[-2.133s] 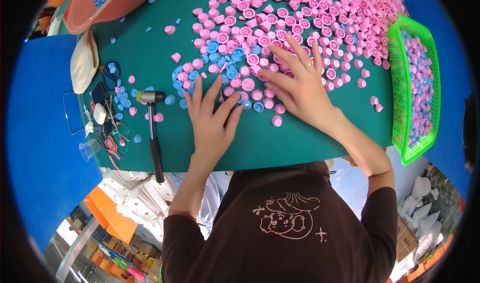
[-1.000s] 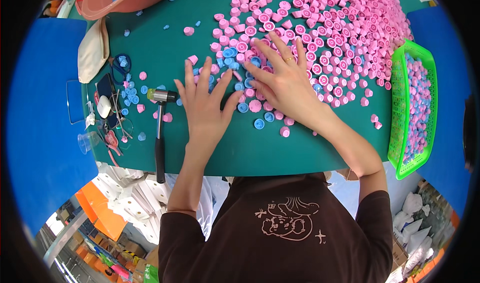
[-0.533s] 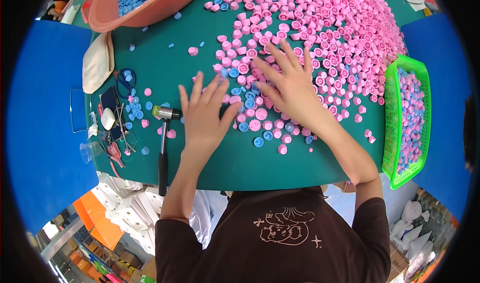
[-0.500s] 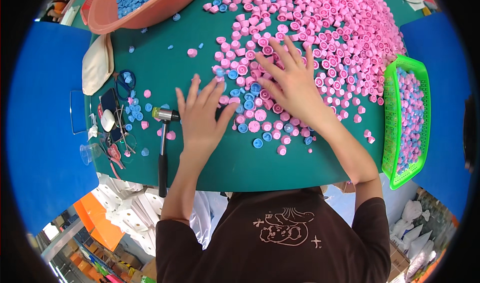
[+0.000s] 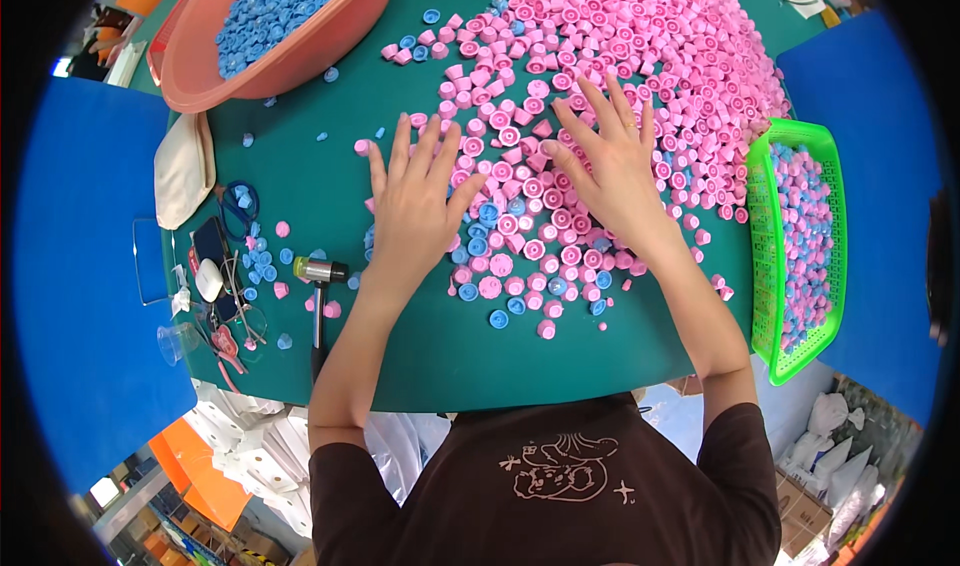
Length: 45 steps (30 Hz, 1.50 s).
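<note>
Small pink plastic cup-shaped pieces [image 5: 640, 36] form a big pile at the far right, thinning out toward me. My left hand [image 5: 413, 201] lies with fingers spread at the left edge of the scattered pieces, palm down. Round blue pieces [image 5: 477, 231] lie mixed with pink ones beside its thumb. Over the looser pink pieces nearer the pile, my right hand [image 5: 612, 171] is also palm down with fingers apart. Neither hand grips anything visible; what lies under the palms is hidden.
A salmon-coloured basin [image 5: 345, 36] of blue pieces stands far left. At right, a green basket [image 5: 765, 256] holds mixed pink and blue pieces. A hammer [image 5: 319, 311] lies left of my left forearm, with a phone [image 5: 212, 241], pliers [image 5: 228, 346] and a beige pouch [image 5: 185, 171] beyond.
The view has shifted, so the table sits lower in it. Both hands have moved farther from me over the pieces, the right one also slightly rightward. Fingers stay spread.
</note>
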### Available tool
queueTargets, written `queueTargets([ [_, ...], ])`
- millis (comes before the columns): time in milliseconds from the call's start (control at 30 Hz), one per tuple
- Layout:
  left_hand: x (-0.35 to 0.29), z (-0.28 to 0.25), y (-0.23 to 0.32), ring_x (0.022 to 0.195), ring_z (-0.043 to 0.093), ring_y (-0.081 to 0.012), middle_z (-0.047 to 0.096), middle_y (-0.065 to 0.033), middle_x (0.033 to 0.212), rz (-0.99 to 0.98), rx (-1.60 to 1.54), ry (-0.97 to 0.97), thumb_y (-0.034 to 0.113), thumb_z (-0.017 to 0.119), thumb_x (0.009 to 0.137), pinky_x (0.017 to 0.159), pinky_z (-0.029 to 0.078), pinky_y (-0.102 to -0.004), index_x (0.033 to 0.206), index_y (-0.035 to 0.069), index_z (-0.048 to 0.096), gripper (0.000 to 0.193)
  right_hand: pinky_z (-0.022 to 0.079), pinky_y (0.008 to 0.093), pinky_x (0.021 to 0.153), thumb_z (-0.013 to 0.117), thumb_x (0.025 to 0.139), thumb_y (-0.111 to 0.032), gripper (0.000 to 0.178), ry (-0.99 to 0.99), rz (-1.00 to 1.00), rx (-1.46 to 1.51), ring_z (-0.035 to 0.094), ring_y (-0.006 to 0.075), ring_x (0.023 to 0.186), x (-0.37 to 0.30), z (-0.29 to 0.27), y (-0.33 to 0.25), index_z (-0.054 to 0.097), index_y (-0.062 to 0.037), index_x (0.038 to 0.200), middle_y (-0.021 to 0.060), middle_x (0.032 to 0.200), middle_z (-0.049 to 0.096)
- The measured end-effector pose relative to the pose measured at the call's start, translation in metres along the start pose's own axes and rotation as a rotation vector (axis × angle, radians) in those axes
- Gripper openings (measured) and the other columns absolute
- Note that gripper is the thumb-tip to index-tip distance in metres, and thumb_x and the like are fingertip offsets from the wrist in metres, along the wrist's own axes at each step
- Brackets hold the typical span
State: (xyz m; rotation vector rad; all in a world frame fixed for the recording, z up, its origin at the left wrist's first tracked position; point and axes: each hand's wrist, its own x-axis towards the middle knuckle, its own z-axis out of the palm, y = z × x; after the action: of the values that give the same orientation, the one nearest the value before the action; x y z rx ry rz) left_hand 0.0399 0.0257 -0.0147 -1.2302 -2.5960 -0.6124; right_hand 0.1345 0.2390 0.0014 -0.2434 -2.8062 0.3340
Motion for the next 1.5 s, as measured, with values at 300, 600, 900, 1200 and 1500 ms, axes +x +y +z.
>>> queueTargets([
  [300,-0.007,-0.005,-0.004,0.139,0.034,-0.0356,0.050,-0.0111,0.142,-0.026,0.001,-0.127,0.033,0.064,0.091,0.114,0.011,-0.0608,0.126,0.010,0.061,0.042,0.009,0.0658,0.112,0.060,0.091,-0.041,0.039,-0.087,-0.094,0.024,0.022,0.0340,0.145,-0.006,-0.004,0.016,0.064,-0.0206,0.125,0.0116,0.150,0.037],
  [600,0.049,0.026,0.022,0.136,0.036,-0.0368,0.053,-0.0145,0.134,0.134,-0.150,-0.005,0.039,0.066,0.088,0.110,0.019,-0.0641,0.120,0.008,0.064,0.044,0.011,0.0638,0.113,0.063,0.090,-0.036,0.037,0.097,-0.019,0.033,0.027,0.0349,0.142,0.010,0.014,0.031,0.065,-0.0189,0.123,0.0112,0.146,0.042],
  [900,0.044,0.029,0.017,0.138,0.035,-0.0366,0.054,-0.0145,0.134,0.165,-0.114,-0.087,0.038,0.065,0.089,0.110,0.020,-0.0639,0.118,0.007,0.065,0.042,0.012,0.0640,0.112,0.066,0.088,-0.033,0.032,0.019,-0.073,0.041,0.030,0.0344,0.141,-0.006,0.003,0.035,0.068,-0.0193,0.117,0.0103,0.144,0.045],
  [1200,0.051,0.013,0.004,0.139,0.033,-0.0378,0.051,-0.0105,0.139,0.139,-0.142,-0.081,0.023,0.062,0.092,0.112,0.018,-0.0631,0.118,0.012,0.067,0.029,0.011,0.0650,0.112,0.070,0.084,-0.034,0.036,-0.088,-0.185,0.152,0.025,0.0352,0.144,-0.022,-0.004,0.018,0.068,-0.0211,0.118,0.0104,0.149,0.040],
  [1500,0.049,0.029,0.026,0.139,0.031,-0.0393,0.051,-0.0146,0.136,0.277,-0.156,-0.140,0.027,0.064,0.089,0.108,0.023,-0.0664,0.119,0.010,0.065,0.035,0.009,0.0622,0.114,0.066,0.088,-0.035,0.036,-0.077,-0.105,0.133,0.025,0.0341,0.144,-0.024,-0.004,0.026,0.068,-0.0180,0.120,0.0113,0.148,0.039],
])
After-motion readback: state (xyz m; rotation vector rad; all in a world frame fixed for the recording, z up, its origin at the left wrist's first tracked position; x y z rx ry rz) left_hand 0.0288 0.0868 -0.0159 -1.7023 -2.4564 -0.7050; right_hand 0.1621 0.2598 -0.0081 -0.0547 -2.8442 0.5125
